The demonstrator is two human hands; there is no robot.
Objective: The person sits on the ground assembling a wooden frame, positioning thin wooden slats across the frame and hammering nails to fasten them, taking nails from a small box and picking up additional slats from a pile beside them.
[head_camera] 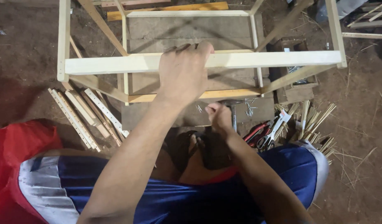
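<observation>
While the left hand (183, 72) curls its fingers over a pale wooden frame (116, 63), the right hand (219, 117) pinches small nails (198, 108) beside a hammer (232, 110).

A: Where does the one view sit?
B: On the person's head, tilted steeply down and forward over the lap, close above the wooden frame (199, 62).
A: And the far edge?
B: Dirt floor (361, 124) just beyond; no second view shares it.

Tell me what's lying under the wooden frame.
Under the wooden frame lie flat boards, with loose nails at the near edge. The left hand gripping the rail covers part of the boards.
</observation>
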